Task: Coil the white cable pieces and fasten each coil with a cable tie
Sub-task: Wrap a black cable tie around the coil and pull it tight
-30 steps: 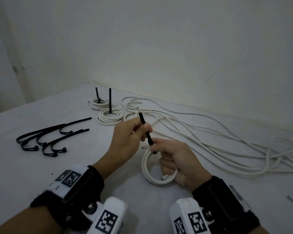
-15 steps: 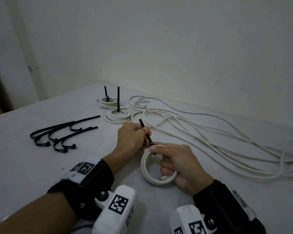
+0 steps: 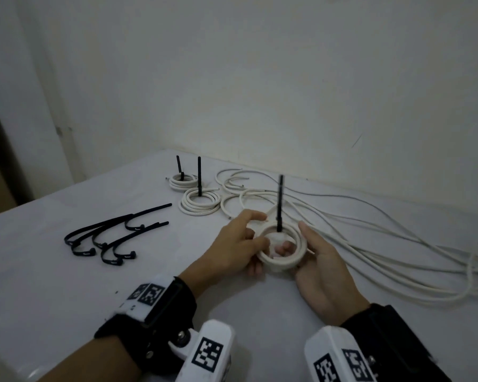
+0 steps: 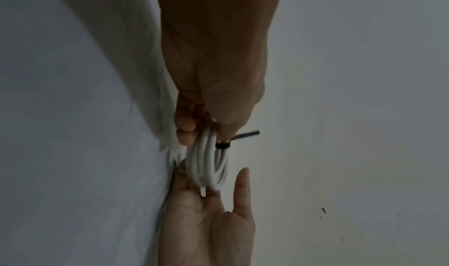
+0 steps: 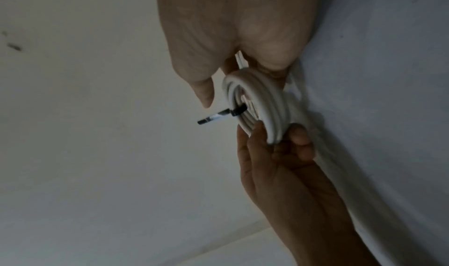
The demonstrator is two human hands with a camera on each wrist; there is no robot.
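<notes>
A small white cable coil (image 3: 279, 260) is held level just above the table between both hands. A black cable tie (image 3: 280, 205) is cinched round its far side, and its tail stands straight up. My left hand (image 3: 257, 238) grips the coil's left side, thumb on top and fingers curled underneath. My right hand (image 3: 294, 237) supports the right side on straight fingers, and one fingertip shows through the coil's centre. The left wrist view shows the coil (image 4: 209, 164), the tie (image 4: 243, 135) and the right palm (image 4: 213, 222) lying open, thumb apart from the coil. The right wrist view shows the coil (image 5: 262, 101) and the tie (image 5: 213, 118).
Two tied coils (image 3: 200, 205) (image 3: 181, 181) lie at the back, each with an upright black tail. Several loose black ties (image 3: 108, 238) lie to the left. Long loose white cables (image 3: 370, 244) spread from the centre to the right edge. A wall stands close behind the table.
My left hand has let go of the tie's tail and moved onto the coil. The coil has turned level, so the tail stands upright. My right hand's grip has loosened to a flat support.
</notes>
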